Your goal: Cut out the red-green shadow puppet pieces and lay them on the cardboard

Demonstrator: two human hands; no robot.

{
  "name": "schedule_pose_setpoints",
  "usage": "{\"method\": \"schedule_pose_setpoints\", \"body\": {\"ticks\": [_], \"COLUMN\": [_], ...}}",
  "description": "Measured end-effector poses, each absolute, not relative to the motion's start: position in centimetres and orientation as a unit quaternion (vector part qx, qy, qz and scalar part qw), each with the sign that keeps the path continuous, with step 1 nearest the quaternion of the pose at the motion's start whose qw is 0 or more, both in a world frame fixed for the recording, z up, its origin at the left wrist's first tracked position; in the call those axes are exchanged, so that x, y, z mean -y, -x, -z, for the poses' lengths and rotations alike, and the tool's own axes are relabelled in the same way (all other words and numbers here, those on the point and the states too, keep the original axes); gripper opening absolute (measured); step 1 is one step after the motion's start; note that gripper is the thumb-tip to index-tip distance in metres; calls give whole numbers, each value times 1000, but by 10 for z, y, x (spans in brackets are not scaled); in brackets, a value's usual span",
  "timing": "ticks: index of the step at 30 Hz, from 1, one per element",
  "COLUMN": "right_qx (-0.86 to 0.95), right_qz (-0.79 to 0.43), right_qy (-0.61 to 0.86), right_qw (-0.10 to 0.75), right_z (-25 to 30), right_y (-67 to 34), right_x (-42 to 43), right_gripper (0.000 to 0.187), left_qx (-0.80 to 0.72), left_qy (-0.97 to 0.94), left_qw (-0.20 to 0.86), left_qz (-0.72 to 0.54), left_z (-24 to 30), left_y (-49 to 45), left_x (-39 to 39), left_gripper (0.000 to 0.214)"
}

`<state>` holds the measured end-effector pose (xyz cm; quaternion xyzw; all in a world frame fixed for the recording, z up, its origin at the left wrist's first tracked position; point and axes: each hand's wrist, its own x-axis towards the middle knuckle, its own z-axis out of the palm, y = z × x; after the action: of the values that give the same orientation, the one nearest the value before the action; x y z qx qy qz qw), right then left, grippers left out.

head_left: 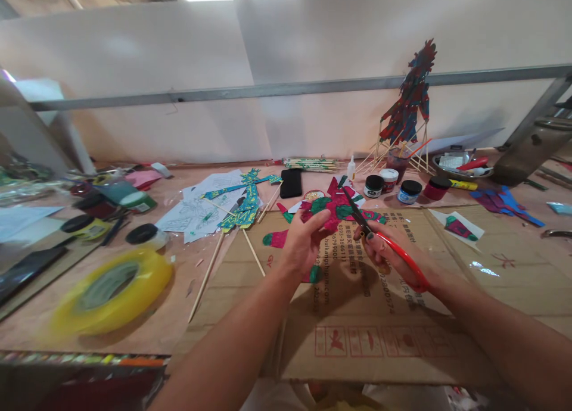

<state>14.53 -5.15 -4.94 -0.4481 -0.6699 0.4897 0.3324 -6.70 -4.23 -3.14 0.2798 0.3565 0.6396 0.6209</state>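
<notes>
Centrally, in the head view, the left hand (pixel 306 241) pinches a magenta-and-green cutout (pixel 333 204) over the cardboard (pixel 366 310), apparently to steady it beside the scissors (pixel 402 254). The right hand (pixel 386 247) grips these by their red handle, blades pointing away; from where I stand, I cannot tell whether they touch the cutout. The cardboard probably shields the table (pixel 183 262); jars (pixel 410 192) stand behind, seemingly kept within reach.

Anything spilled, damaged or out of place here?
Nothing looks clearly spilled or damaged. Slightly untidy: small scraps lie loose on the table between the yellow tape roll and the cardboard, apart from the cutout in the left hand and the scissors in the right hand.
</notes>
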Motion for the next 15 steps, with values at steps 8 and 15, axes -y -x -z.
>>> {"method": "schedule_pose_setpoints", "body": {"ticks": [8, 15], "right_qx": [732, 662], "right_qz": [-418, -531], "right_qy": [426, 418], "right_qw": [328, 325], "right_z": [36, 46], "right_y": [-143, -144], "right_x": [54, 53], "right_gripper": [57, 69], "left_qx": [-395, -398], "left_qy": [-300, -363], "left_qw": [579, 578], "left_qz": [-647, -613], "left_z": [26, 33], "left_y": [84, 80], "left_x": [31, 33], "left_gripper": [44, 53]}}
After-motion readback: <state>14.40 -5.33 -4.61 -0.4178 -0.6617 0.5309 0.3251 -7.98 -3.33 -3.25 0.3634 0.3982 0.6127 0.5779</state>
